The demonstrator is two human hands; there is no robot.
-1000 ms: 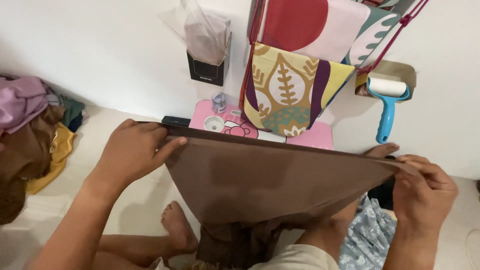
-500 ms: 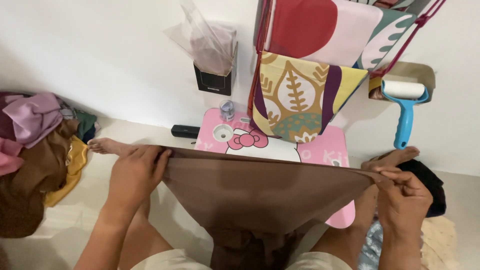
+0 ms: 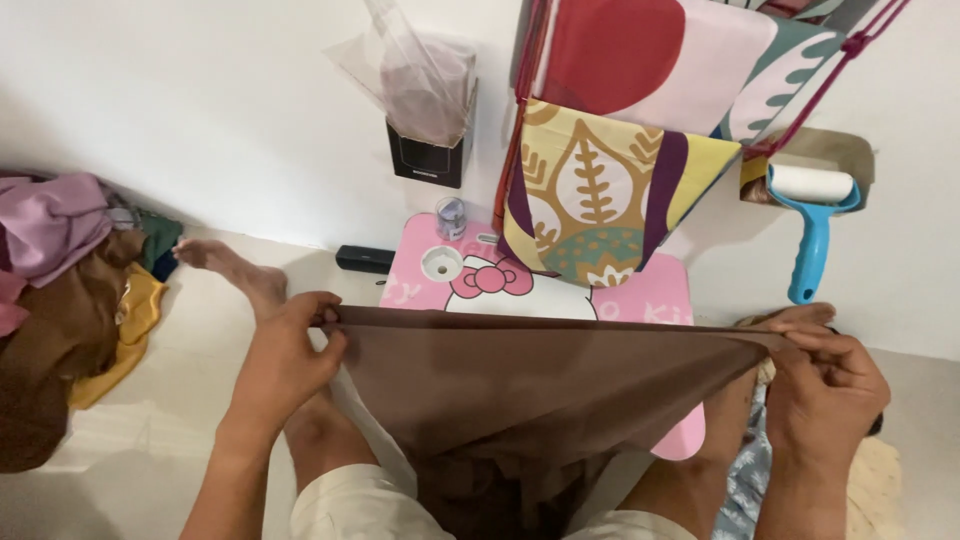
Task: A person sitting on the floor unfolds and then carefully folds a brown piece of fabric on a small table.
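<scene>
Brown cloth (image 3: 530, 390) stretches taut between two bare hands, seen from above by a person sitting on the floor with legs spread. Left hand (image 3: 290, 350) pinches one corner of the cloth between thumb and fingers, closed firmly on the fabric. Right hand (image 3: 825, 385) grips the opposite corner the same way, fingers curled shut over the edge. The top edge runs almost straight from hand to hand, and the rest of the cloth hangs down in a soft triangle over the person's lap.

Behind the cloth, partly hidden by it, lies a pink low table (image 3: 650, 295) with a cartoon cat face. On the table, beyond the cloth's top edge, stand a small clear jar (image 3: 451, 216) and a white round lid (image 3: 441, 263). Above the table, against the white wall, hangs a patterned fabric bag (image 3: 600, 190), and right of the bag rests a blue lint roller (image 3: 810, 215). Left of the cloth, well apart, sits a pile of clothes (image 3: 70, 280) in purple, brown and yellow.

Judging the fold in hand: it goes best if both corners keep even tension so the top edge stays straight, and the hanging part is left free of wrinkles before the corners meet.
</scene>
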